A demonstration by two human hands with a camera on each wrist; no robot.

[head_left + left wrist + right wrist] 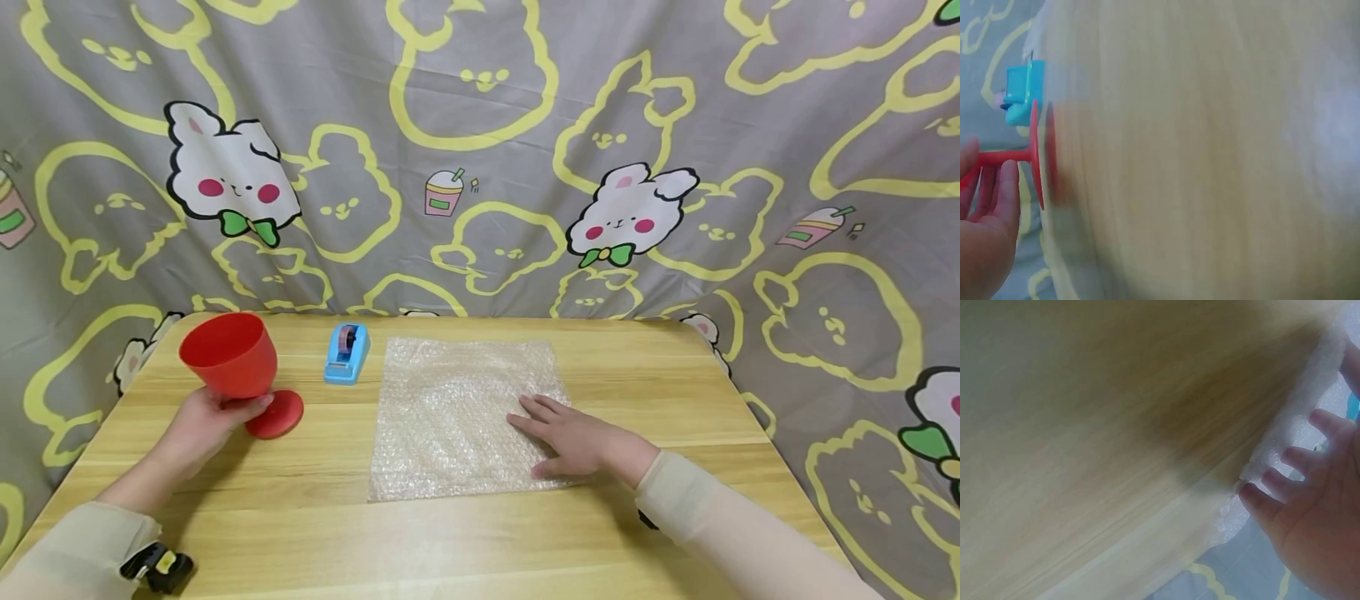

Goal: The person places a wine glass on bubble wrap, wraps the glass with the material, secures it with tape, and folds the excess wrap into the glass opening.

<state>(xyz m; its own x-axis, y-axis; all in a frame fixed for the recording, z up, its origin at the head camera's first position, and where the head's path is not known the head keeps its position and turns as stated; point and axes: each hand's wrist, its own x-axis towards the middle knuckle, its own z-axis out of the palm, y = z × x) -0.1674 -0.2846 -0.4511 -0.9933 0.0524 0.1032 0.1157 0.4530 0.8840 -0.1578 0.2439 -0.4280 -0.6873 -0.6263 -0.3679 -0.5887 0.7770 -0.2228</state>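
A red plastic goblet (232, 358) is tilted at the left of the table, its cup leaning away from its round base. My left hand (197, 429) holds it by the stem (1010, 156), fingers and thumb around it. In the left wrist view the base (1037, 156) stands slightly apart from the tabletop, with a red reflection beside it. A flat sheet of clear bubble wrap (442, 425) lies mid-table. Spread over its right edge is my right hand (573, 437), fingers extended and touching the sheet.
A blue tape dispenser (345, 362) with a roll in it stands between the goblet and the bubble wrap, towards the back. The wooden table (315, 533) is bordered at the back and sides by a grey patterned curtain (360, 108).
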